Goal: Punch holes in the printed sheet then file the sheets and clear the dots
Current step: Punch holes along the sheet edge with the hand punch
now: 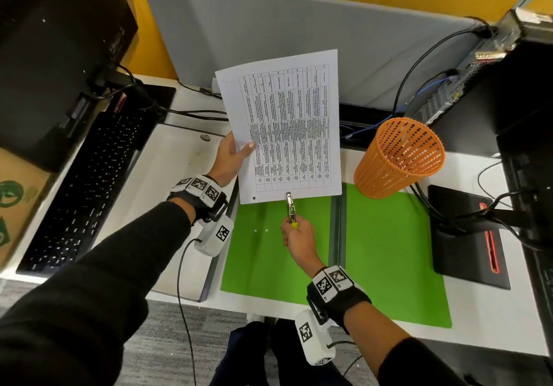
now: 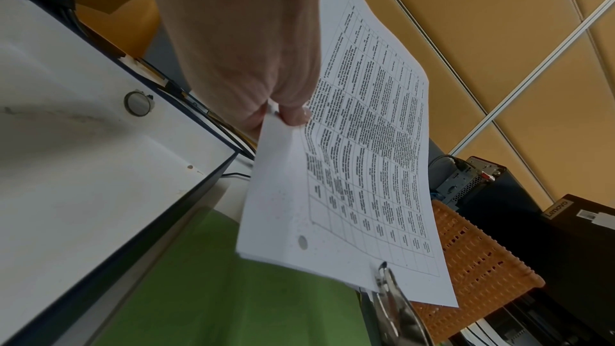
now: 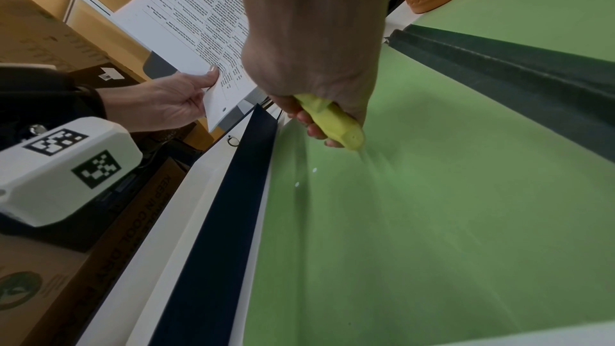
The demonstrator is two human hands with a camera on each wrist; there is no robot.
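My left hand (image 1: 232, 153) pinches a thin stack of printed sheets (image 1: 287, 128) by its left edge and holds it up above the desk, thumb on the printed table. One punched hole (image 1: 254, 198) shows near the lower left corner. My right hand (image 1: 299, 237) grips the yellow handles of a metal hole punch (image 1: 289, 206), whose jaws straddle the sheets' bottom edge near the middle. Below lies an open green file folder (image 1: 389, 251) with a dark spine. Two white paper dots (image 1: 260, 231) rest on its left half. In the left wrist view the punch (image 2: 387, 288) bites the sheets (image 2: 359, 167).
An orange mesh basket (image 1: 401, 158) lies tilted at the folder's far right corner. A black keyboard (image 1: 86, 182) and monitor stand on the left, a white tray (image 1: 179, 182) beside the folder, a computer tower and cables at the right, a grey partition behind.
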